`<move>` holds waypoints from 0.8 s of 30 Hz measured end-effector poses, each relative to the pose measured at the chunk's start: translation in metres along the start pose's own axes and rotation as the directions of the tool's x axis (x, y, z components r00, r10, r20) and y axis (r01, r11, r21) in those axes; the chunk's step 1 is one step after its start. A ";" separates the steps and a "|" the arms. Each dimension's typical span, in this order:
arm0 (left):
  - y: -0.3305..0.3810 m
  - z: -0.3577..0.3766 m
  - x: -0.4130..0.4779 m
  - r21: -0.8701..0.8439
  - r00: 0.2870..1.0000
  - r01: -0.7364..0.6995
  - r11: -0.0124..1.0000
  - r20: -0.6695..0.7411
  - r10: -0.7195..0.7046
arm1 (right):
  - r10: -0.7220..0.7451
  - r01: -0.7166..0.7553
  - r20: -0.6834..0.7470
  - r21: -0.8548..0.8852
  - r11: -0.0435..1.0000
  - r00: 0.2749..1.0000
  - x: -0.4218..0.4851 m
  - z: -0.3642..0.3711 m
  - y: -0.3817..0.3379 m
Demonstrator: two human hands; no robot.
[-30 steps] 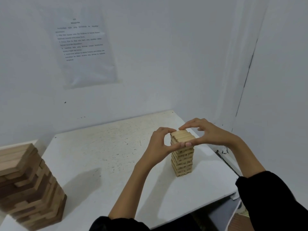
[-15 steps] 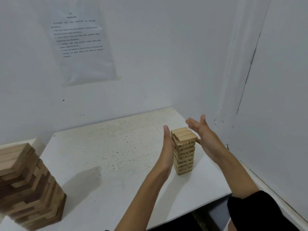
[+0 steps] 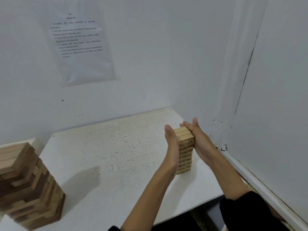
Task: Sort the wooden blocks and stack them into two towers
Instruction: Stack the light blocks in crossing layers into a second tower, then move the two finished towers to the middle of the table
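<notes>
Head view: hands (image 3: 171, 144) press small tower (image 3: 185, 155); wall sheet (image 3: 80, 47) text illegible.

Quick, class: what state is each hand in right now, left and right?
Left hand: open, fingers straight, palm flat against the left side of the small light tower.
Right hand: open, fingers straight, flat against the tower's right side.

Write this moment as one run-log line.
phase: squaring small light block tower | left hand: flat on its left side | right hand: flat on its right side | big darker tower: apart, far left
</notes>
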State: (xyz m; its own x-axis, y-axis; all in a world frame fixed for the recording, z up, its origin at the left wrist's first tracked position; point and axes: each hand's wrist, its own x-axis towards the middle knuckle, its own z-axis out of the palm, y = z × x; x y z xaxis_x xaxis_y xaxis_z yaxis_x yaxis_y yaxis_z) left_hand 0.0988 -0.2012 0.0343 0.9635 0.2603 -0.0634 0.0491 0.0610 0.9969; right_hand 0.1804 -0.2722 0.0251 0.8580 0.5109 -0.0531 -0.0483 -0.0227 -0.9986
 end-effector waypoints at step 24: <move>0.124 -0.170 -0.131 0.590 0.639 -0.464 0.660 -0.293 0.711 | -0.307 0.323 0.280 -0.011 0.946 0.910 -0.059 0.164 -0.061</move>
State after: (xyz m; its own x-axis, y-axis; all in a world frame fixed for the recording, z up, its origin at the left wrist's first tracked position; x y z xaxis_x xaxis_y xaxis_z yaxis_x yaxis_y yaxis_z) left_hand -0.0667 -0.0640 0.1579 0.5739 0.4916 0.6549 -0.2595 -0.6494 0.7149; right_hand 0.0492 -0.1596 0.0901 0.6520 0.7124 0.2596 0.2368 0.1339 -0.9623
